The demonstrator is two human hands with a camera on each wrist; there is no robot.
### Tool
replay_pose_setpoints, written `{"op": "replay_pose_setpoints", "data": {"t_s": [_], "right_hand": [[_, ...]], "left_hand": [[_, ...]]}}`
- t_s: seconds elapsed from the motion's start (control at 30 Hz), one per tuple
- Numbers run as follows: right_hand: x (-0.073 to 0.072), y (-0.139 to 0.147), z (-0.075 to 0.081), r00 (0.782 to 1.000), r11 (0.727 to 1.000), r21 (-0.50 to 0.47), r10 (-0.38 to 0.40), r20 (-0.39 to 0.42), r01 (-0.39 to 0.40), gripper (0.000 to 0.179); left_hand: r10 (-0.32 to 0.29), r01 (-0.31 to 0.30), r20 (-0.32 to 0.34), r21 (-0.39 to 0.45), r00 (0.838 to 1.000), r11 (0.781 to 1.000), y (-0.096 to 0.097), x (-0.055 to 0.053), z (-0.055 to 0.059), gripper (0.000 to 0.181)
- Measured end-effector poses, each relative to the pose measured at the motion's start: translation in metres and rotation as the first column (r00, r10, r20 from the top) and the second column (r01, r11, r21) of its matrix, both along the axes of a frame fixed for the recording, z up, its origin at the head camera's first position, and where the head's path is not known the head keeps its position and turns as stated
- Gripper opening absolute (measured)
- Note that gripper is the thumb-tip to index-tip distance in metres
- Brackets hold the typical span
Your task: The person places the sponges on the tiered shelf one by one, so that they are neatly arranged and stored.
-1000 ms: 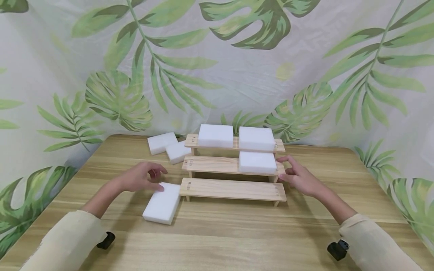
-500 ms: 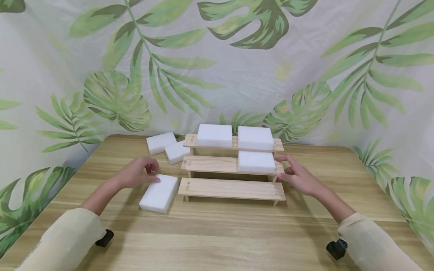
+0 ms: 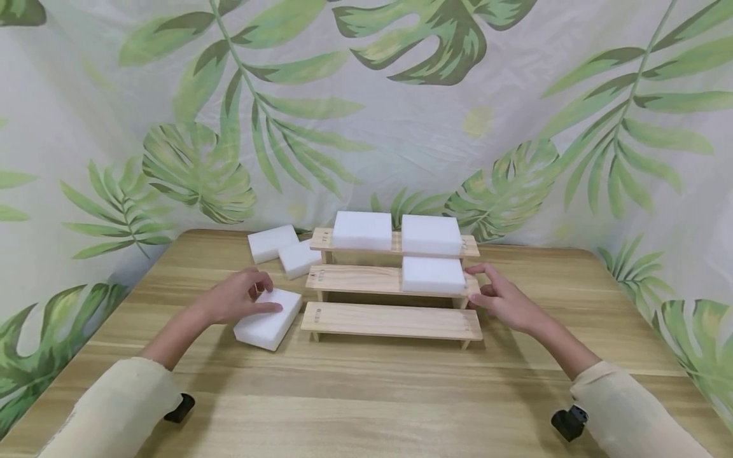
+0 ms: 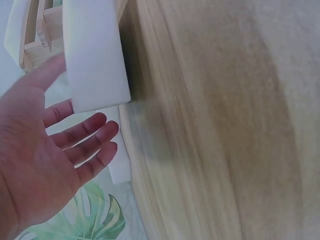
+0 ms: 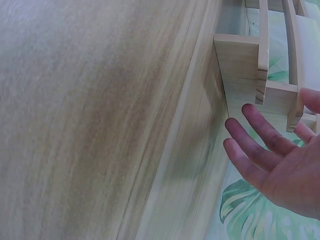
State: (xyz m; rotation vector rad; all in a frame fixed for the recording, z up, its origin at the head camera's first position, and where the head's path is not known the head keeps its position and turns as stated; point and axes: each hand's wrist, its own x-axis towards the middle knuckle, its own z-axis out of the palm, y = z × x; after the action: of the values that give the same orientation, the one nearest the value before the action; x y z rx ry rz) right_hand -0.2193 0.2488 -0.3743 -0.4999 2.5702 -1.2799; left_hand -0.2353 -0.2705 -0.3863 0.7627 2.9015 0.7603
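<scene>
My left hand (image 3: pixel 231 299) holds a white foam block (image 3: pixel 266 327) at its far end, left of a three-step wooden display rack (image 3: pixel 355 278). The thumb lies along the block's top and the index finger reaches its edge; the other fingers are spread off it in the left wrist view, where the block (image 4: pixel 97 55) stands out from the hand. At the rack's right end my right hand (image 3: pixel 506 305) grips the end of the middle step between thumb and index finger. Its remaining fingers extend below, apart from the wood, in the right wrist view.
Two foam blocks (image 3: pixel 363 230) sit on the top step. Another block (image 3: pixel 433 274) is on the middle step's right part. Two more blocks (image 3: pixel 272 243) lie on the wooden table (image 3: pixel 366 407) behind the left hand. A leaf-print cloth (image 3: pixel 412 146) hangs behind the table.
The foam block at my left hand has moved away from the table's front edge and turned clockwise. My left thumb now reaches further over it. The right hand and rack have stayed put.
</scene>
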Motion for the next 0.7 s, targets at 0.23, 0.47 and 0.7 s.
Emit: {"op": "replay_pose_setpoints", "data": {"t_s": [0.23,0.47,0.7], "right_hand": [[0.0006,-0.0007,0.0002,1.000,1.000,0.000,-0.001,-0.004,0.001,0.050],[0.0004,-0.0011,0.0010,1.000,1.000,0.005,0.000,-0.008,0.000,0.051],[0.0007,-0.0003,0.0002,1.000,1.000,0.000,0.002,-0.005,-0.002,0.051]], "left_hand": [[0.009,-0.008,0.028,-0.038,1.000,0.999,0.0013,0.0036,0.0000,0.056],[-0.020,0.020,-0.004,-0.012,1.000,1.000,0.0006,0.0014,0.0032,0.048],[-0.020,0.020,-0.023,-0.002,1.000,1.000,0.0013,-0.0010,0.0016,0.031]]}}
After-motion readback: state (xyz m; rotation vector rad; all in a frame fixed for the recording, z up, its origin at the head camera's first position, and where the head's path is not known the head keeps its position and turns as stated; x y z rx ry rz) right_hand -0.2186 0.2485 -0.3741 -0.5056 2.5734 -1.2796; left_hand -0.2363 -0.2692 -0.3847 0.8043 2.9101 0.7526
